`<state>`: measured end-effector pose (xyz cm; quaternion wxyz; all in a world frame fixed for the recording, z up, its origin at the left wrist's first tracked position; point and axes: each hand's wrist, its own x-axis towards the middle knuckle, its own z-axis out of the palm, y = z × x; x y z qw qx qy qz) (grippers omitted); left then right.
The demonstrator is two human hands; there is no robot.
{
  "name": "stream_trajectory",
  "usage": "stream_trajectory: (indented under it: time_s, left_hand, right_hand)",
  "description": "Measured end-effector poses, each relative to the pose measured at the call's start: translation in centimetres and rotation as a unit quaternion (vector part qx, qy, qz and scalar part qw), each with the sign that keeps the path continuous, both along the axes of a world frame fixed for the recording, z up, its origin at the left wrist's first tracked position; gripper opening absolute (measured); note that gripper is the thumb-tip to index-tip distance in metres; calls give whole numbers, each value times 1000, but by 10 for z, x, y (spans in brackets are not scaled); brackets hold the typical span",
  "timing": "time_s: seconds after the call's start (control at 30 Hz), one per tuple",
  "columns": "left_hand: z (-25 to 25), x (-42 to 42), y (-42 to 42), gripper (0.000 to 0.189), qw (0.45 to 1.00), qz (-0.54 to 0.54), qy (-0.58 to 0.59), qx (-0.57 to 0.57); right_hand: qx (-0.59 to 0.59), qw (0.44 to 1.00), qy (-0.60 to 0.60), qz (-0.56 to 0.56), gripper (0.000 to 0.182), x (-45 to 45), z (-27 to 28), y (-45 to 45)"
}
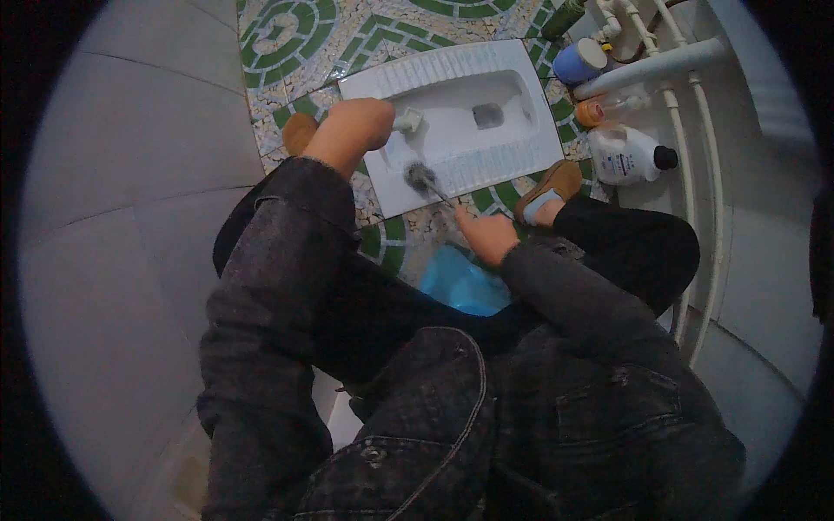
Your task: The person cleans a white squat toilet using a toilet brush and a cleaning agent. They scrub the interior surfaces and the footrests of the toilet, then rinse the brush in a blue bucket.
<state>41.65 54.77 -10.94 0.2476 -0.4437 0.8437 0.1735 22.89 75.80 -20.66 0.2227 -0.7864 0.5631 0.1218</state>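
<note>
A white squat toilet pan [391,195] is set in the patterned tile floor. My left hand [358,127] is closed at its left end, around the handle of a small pale tool [409,121] whose squarish end points over the bowl; what kind of tool it is cannot be told. With my right hand [487,236] I grip the thin handle of a round-headed brush [419,177]. Its dark, bristly head rests on or just above the pan's near rim. Below my right hand a blue plastic basin or bag [462,283] shows partly, the rest hidden by my legs.
At the right stand a white jug with a black cap [625,156], an orange-and-clear bottle [596,109] and a blue container [580,62]. White pipes [677,137] run along the right wall. My shoes [557,185] are on both sides of the pan. A grey tiled wall [137,156] is at left.
</note>
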Motion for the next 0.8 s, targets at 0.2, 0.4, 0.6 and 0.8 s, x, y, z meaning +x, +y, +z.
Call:
stream_trajectory:
  time_s: [0.2, 0.4, 0.6, 0.8]
  left_hand:
    - [10, -3, -1, 18, 1000, 3, -5, 2]
    - [6, -4, 3, 19, 1000, -2, 0, -3]
    - [3, -6, -1, 17, 1000, -10, 8, -7]
    - [-6, -8, -2, 17, 1000, -9, 1, -10]
  right_hand:
    - [-49, 997, 12, 64, 49, -9, -11, 36]
    - [12, 999, 36, 2, 47, 3, 2, -19]
    - [1, 998, 35, 51, 41, -19, 3, 29]
    - [-66, 998, -3, -5, 45, 0, -21, -2]
